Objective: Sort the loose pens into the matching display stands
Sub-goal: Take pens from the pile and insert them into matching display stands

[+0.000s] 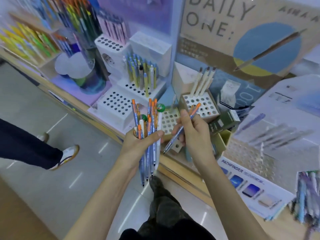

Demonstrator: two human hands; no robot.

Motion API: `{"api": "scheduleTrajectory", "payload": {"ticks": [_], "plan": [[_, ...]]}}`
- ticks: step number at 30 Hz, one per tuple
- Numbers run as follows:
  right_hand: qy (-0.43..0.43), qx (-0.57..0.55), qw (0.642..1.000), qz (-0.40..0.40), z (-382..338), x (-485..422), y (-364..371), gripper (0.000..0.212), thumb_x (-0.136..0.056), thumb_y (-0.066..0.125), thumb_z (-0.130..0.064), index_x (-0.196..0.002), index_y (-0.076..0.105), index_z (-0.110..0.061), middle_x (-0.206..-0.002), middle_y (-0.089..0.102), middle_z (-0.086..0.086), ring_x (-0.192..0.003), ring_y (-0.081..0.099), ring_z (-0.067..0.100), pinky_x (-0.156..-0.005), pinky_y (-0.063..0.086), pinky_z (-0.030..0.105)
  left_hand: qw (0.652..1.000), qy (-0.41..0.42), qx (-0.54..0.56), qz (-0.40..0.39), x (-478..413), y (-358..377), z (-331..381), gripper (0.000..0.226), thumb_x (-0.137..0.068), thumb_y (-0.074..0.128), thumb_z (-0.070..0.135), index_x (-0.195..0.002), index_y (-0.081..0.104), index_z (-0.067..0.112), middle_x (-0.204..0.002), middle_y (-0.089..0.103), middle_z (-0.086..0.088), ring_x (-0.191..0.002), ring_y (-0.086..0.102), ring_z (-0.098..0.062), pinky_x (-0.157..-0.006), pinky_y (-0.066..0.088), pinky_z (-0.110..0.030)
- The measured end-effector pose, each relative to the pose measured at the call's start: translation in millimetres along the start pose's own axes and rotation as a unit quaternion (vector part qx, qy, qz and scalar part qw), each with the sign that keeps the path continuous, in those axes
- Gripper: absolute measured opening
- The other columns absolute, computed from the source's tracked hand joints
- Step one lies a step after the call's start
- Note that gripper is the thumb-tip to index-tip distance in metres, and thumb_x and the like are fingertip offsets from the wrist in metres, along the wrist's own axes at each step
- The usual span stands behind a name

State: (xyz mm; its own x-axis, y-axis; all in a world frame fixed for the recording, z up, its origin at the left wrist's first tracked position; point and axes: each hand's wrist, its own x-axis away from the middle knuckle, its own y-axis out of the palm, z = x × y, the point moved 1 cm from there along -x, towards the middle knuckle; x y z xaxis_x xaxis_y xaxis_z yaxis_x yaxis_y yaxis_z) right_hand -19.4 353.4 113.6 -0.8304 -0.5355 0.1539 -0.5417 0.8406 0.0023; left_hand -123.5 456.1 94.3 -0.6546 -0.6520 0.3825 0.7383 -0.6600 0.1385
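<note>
My left hand grips a bundle of loose pens, mostly blue barrels with orange caps, plus a white pen and two with green round toppers. My right hand pinches one blue pen with an orange cap, held slanted, tip down to the left. Just behind my hands stands a small white stand with holes. A cardboard-sided stand holds three cream pens. A stepped white stand at the left carries several blue and yellow pens on its upper tier.
The wooden shelf edge runs diagonally under the stands. A green box lies right of my right hand. Pen trays and a "PATHFINDER" card fill the right side. Another person's leg and shoe stand on the floor at left.
</note>
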Motion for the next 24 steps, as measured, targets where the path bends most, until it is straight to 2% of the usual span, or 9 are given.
{"api": "scheduleTrajectory", "payload": {"ticks": [3,7,9,11,14,17,19,21,24], "plan": [[0.027,-0.006,0.998,-0.051,1,-20,25,0.024,-0.099,0.045,-0.027,-0.082,0.052,-0.011,-0.065,0.06,0.006,-0.045,0.042,0.008,-0.044,0.035,0.021,1.0,-0.004,-0.002,0.028,-15,-24,11,0.024,-0.074,0.075,0.009,-0.095,0.069,0.019,-0.086,0.075,0.005,-0.084,0.071,-0.012,-0.077,0.055,-0.022],[0.031,0.003,0.993,-0.112,-1,-46,63,0.021,-0.099,0.047,-0.02,-0.086,0.056,-0.005,-0.068,0.061,0.005,-0.047,0.044,0.008,-0.048,0.037,0.02,0.997,-0.006,0.009,0.081,-33,-57,29,0.022,-0.073,0.076,0.008,-0.092,0.069,0.016,-0.082,0.075,0.001,-0.079,0.071,-0.015,-0.069,0.055,-0.021],[0.031,-0.008,0.989,-0.145,-4,-60,86,0.017,-0.098,0.048,-0.016,-0.087,0.057,-0.006,-0.072,0.062,0.008,-0.049,0.045,0.01,-0.051,0.039,0.021,0.993,0.001,0.015,0.116,-42,-73,38,0.03,-0.066,0.078,0.014,-0.096,0.069,0.014,-0.086,0.075,-0.001,-0.081,0.071,-0.016,-0.073,0.054,-0.024],[0.036,-0.026,0.982,-0.181,-9,-74,110,0.013,-0.097,0.049,-0.012,-0.089,0.057,-0.007,-0.072,0.063,0.003,-0.049,0.046,0.012,-0.052,0.041,0.021,0.988,0.003,0.027,0.154,-51,-88,46,0.041,-0.06,0.08,0.021,-0.099,0.069,0.011,-0.091,0.074,-0.005,-0.085,0.07,-0.021,-0.078,0.054,-0.03],[0.024,-0.027,0.973,-0.229,-15,-94,146,0.015,-0.098,0.047,-0.009,-0.088,0.058,-0.011,-0.07,0.064,-0.001,-0.05,0.048,0.013,-0.056,0.043,0.027,0.982,0.011,0.048,0.181,-65,-108,56,0.031,-0.069,0.078,0.01,-0.098,0.068,0.007,-0.086,0.074,-0.005,-0.079,0.07,-0.02,-0.068,0.053,-0.025],[-0.009,-0.007,0.969,-0.247,-16,-109,175,0.01,-0.099,0.045,-0.009,-0.094,0.053,-0.009,-0.074,0.064,0.002,-0.051,0.05,0.013,-0.055,0.044,0.023,0.98,0.014,0.052,0.189,-77,-131,66,0.025,-0.072,0.076,0.007,-0.096,0.067,0.008,-0.084,0.074,-0.004,-0.076,0.071,-0.018,-0.065,0.053,-0.022],[-0.024,0.004,0.969,-0.247,-15,-117,194,0.004,-0.1,0.044,-0.009,-0.099,0.045,-0.006,-0.079,0.063,0.015,-0.053,0.05,0.015,-0.054,0.044,0.022,0.98,0.017,0.047,0.194,-87,-150,72,0.035,-0.064,0.082,0.015,-0.096,0.068,0.008,-0.084,0.074,-0.004,-0.078,0.07,-0.018,-0.07,0.053,-0.026],[-0.04,0.019,0.971,-0.237,-12,-126,215,0.004,-0.1,0.044,-0.011,-0.096,0.042,-0.009,-0.083,0.062,0.023,-0.054,0.051,0.015,-0.054,0.045,0.023,0.98,0.015,0.05,0.194,-100,-170,79,0.041,-0.059,0.082,0.021,-0.096,0.068,0.01,-0.087,0.074,-0.004,-0.082,0.07,-0.019,-0.076,0.053,-0.03],[-0.063,0.032,0.974,-0.217,-9,-136,249,0.008,-0.102,0.041,-0.018,-0.095,0.045,-0.019,-0.083,0.065,0.005,-0.061,0.058,0.013,-0.06,0.05,0.029,0.982,0.012,0.044,0.181,-122,-204,89,0.028,-0.068,0.076,0.019,-0.094,0.069,0.011,-0.088,0.074,-0.004,-0.083,0.069,-0.019,-0.078,0.053,-0.029]]}}
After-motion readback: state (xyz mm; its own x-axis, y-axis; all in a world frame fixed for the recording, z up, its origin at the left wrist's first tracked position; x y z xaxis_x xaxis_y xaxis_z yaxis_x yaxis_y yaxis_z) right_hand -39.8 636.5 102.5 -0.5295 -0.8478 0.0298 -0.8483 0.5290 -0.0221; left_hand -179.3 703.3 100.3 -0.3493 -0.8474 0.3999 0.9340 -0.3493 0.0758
